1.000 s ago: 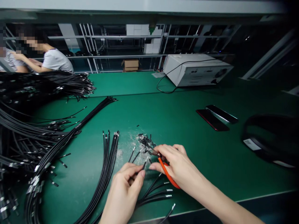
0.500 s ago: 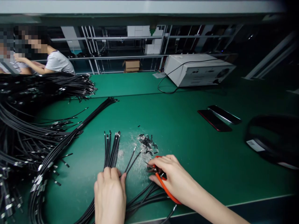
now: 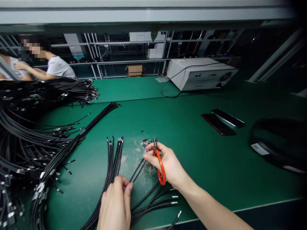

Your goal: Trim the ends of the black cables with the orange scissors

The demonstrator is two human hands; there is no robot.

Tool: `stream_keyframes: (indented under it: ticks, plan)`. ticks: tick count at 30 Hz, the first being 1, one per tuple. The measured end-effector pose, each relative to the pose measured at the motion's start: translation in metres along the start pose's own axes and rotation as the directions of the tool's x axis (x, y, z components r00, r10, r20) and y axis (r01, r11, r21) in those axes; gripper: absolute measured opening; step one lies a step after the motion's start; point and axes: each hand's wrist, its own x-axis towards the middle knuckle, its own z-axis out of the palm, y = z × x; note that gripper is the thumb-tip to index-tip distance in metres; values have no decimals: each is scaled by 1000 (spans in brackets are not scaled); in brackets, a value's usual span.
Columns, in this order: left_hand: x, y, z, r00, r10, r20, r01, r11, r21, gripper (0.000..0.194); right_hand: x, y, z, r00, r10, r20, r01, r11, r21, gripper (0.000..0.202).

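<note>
Head view: two held cables slant away toward the right hand.

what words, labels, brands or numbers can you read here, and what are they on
No text can be read.
White label on the black object at the right: too small and blurred.
Markings on the white machine at the back: too small to read.

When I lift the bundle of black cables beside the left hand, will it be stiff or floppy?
The bundle of black cables would probably flex, since it lies in a smooth curve on the green table. It may be springy rather than limp, as no kinks show. The ends could spread apart, as they fan out slightly.
</note>
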Motion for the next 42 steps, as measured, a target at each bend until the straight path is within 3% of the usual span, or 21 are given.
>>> stream_keyframes:
  ticks: [4, 7, 12, 16, 19, 23, 25, 28, 31, 34, 37, 40, 42]
  plan:
    - [9, 17, 12, 1000, 21, -5, -21, 951, -308, 23, -5, -2, -3, 997, 73, 5, -73, 994, 82, 35]
    - [19, 27, 18, 996, 71, 48, -43, 901, -432, 24, -11, -2, -5, 995, 93, -21, -87, 978, 188, 39]
    - [22, 29, 19, 988, 64, 141, 6, 894, -447, 25, -16, 4, -4, 988, 112, -111, -88, 976, 201, 40]
    - [21, 27, 23, 991, 75, 114, -20, 905, -426, 25, -19, 6, -1, 975, 87, -205, -61, 990, 127, 39]
    - [21, 29, 25, 988, 109, 105, -48, 882, -468, 25, -22, 5, 1, 977, 70, -204, -42, 990, 138, 38]
    - [20, 32, 24, 983, 74, 170, 29, 844, -535, 27, -23, 6, 1, 984, 56, -172, -26, 984, 174, 39]
    - [18, 32, 24, 986, 72, 151, 13, 868, -496, 27, -24, 9, 2, 981, 24, -190, -7, 996, 90, 36]
    - [15, 31, 27, 991, 132, 38, -110, 929, -353, 24, -28, 12, 4, 971, -50, -233, 18, 990, -138, 27]
    - [13, 29, 30, 982, 186, -17, -183, 941, -285, 23, -35, 13, 6, 958, -148, -246, 57, 938, -343, 20]
    - [13, 28, 32, 979, 201, -16, -198, 941, -273, 22, -41, 13, 8, 911, -329, -248, 156, 833, -530, 19]
    - [13, 27, 32, 976, 217, -26, -216, 939, -267, 23, -45, 13, 9, 869, -446, -216, 240, 759, -605, 26]
    - [15, 28, 29, 978, 206, -26, -203, 926, -318, 24, -45, 11, 8, 805, -591, -52, 408, 615, -675, 29]
    - [16, 29, 27, 990, 137, 25, -115, 905, -409, 24, -42, 9, 3, 757, -643, 116, 529, 499, -687, 32]
